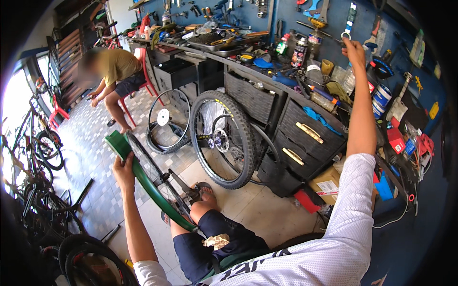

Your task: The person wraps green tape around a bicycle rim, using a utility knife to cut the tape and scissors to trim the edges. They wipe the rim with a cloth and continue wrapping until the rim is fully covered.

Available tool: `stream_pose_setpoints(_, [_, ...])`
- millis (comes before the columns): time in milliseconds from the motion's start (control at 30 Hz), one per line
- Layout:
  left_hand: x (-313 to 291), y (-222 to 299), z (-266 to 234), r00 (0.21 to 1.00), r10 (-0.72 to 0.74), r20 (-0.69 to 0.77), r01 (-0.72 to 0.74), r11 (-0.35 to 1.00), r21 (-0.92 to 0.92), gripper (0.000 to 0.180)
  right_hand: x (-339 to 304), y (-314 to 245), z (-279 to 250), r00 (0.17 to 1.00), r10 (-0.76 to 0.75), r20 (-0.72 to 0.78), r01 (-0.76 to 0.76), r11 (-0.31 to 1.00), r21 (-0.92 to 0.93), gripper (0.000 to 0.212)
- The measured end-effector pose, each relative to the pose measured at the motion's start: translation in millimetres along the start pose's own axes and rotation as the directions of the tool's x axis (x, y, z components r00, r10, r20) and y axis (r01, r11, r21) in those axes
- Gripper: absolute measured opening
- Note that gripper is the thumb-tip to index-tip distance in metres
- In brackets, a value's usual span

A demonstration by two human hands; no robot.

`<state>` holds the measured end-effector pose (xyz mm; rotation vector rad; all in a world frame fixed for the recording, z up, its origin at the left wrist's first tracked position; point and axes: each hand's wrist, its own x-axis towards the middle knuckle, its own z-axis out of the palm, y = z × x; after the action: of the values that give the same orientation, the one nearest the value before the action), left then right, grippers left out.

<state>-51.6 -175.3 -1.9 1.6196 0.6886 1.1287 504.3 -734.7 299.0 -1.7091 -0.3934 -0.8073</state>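
Observation:
My left hand (pixel 124 172) is closed round the upper part of a bicycle wheel's green rim (pixel 151 189). A boxy green end (pixel 119 145) sticks up above my fingers; I cannot tell whether it is a separate piece. The spoked wheel stands edge-on before my knees, by a dark metal stand (pixel 183 188) near my feet. Stretched out to the upper right, my right hand (pixel 354 51) has its fingers closed at the ring end of a hand tool (pixel 350 18) with a blue-green and white handle, against the blue tool wall. A crumpled tan piece (pixel 217 241) lies on my lap.
Two loose wheels, one with a knobbly tyre (pixel 248 143), lean by black drawers (pixel 305 136). Bottles, cans and tools crowd the workbench (pixel 210 52). A person (pixel 112 66) sits on a red chair (pixel 143 57). Bicycles (pixel 36 181) line the left, tyres (pixel 90 260) the lower left.

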Motion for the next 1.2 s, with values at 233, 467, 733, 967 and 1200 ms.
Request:
stream_pose_setpoints(233, [2, 4, -6, 1.000, -0.010, 0.002, 0.009, 0.994, 0.107, 0.026, -97, -66, 14, 0.971, -0.238, 0.022, 0.179, 0.786, 0.592, 0.039])
stream_pose_setpoints(467, [3, -7, -3, 1.000, 0.011, -0.017, -0.011, 1.000, 0.015, 0.023, -387, -17, 75, 0.801, 0.190, 0.568, -0.596, 0.344, 0.726, 0.038])
stream_pose_setpoints(733, [-3, 5, -3, 0.999, 0.042, -0.013, -0.042, 0.998, 0.051, 0.023, -612, 41, 85, 0.108, 0.526, 0.843, -0.969, -0.133, 0.207, 0.068])
stream_pose_setpoints(967, [-4, 3, -3, 1.000, 0.023, -0.017, -0.022, 1.000, 0.012, 0.022, -520, 9, 121, 0.480, 0.397, 0.782, -0.822, -0.107, 0.559, 0.069])
stream_pose_setpoints(1200, [-6, 9, 6, 1.000, 0.009, -0.027, -0.009, 1.000, 0.002, 0.022, -543, -2, 113, 0.222, 0.341, 0.913, -0.962, -0.077, 0.263, 0.062])
